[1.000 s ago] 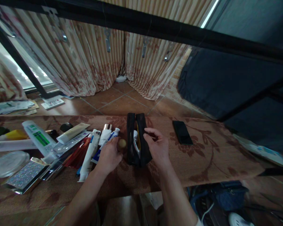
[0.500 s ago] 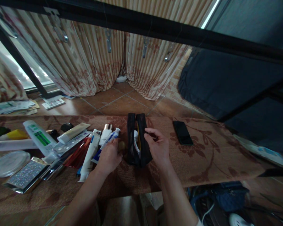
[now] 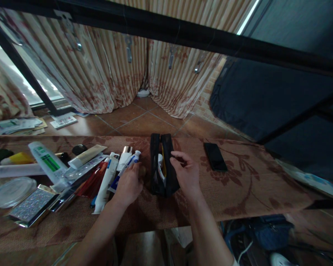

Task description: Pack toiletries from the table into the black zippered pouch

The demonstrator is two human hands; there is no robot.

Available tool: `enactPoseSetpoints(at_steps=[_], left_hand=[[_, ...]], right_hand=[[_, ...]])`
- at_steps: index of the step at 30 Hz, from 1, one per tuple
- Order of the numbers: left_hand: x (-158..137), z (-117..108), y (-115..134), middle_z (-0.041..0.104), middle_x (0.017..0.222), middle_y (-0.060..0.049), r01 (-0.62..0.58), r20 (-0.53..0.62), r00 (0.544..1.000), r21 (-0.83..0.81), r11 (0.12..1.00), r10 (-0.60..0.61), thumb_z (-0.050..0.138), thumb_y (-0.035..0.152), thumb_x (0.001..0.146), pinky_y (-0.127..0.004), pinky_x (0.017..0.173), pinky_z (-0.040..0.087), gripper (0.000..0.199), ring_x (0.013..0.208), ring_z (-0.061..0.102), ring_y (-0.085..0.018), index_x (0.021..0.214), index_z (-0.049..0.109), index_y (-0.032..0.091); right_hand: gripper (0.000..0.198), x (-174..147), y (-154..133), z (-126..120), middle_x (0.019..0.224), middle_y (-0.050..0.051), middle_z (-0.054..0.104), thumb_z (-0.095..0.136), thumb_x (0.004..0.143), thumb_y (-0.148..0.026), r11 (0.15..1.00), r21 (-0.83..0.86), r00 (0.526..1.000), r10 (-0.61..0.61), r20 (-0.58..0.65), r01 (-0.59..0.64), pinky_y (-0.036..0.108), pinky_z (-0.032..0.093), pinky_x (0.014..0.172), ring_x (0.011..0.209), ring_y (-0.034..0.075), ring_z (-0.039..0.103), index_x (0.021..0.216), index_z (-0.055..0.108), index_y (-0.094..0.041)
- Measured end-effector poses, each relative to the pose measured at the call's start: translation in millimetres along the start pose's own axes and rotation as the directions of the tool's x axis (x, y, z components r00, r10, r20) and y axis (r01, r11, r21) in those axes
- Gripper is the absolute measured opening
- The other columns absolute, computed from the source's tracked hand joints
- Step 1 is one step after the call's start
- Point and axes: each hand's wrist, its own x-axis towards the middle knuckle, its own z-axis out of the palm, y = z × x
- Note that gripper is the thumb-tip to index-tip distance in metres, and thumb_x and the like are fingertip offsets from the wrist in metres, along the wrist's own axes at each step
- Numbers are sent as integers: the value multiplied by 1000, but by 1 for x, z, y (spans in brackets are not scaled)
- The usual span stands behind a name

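My left hand (image 3: 130, 183) rests over a blue-and-white squeeze tube (image 3: 133, 159), its fingers closed about the tube's near part and hiding it. A small round brownish thing (image 3: 142, 170) shows faintly beside the fingers. Just right of it, a black mesh zip pouch (image 3: 170, 177) lies with its mouth parted; a white item (image 3: 160, 162) and a bit of yellow show inside. The pouch's right side is pinched by my right hand (image 3: 186, 171), thumb and forefinger at its edge. Left of my left hand lie a white tube (image 3: 107, 184) and a white bottle with a metallic cap (image 3: 124, 159).
Several cosmetics crowd the left of the cloth-covered table (image 3: 255, 192), among them a green-labelled tube (image 3: 47, 160), a glittery case (image 3: 32, 205) and a round clear lid (image 3: 12, 192). A black phone (image 3: 215, 156) lies right of the pouch. A dark bar (image 3: 155, 20) crosses above.
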Motion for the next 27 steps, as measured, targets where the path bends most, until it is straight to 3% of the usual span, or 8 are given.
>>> enactPoseSetpoints(at_steps=[9,16,27], left_hand=[[0,-5,1,58,119,-11,-13,-112,994,-107,994,1,47,7,70,-39,98,43,49,112,54,-26,119,51,13],[0,-6,3,61,112,-12,-20,-34,999,-53,998,18,49,5,66,-40,96,44,49,105,57,-26,115,53,12],[-2,-2,2,58,120,-16,-25,15,1000,34,999,24,47,4,69,-40,100,41,57,112,55,-28,125,46,6]], right_hand=[[19,0,0,0,85,3,67,61,71,-27,1000,1,1000,-11,-2,11,27,50,65,74,15,62,88,69,-21],[19,0,1,1,84,3,67,62,71,-27,1000,5,1000,-4,1,4,28,50,67,74,15,62,88,69,-21],[19,0,-1,0,86,3,68,61,71,-27,1000,-11,1000,-1,3,1,28,50,66,73,15,62,87,70,-20]])
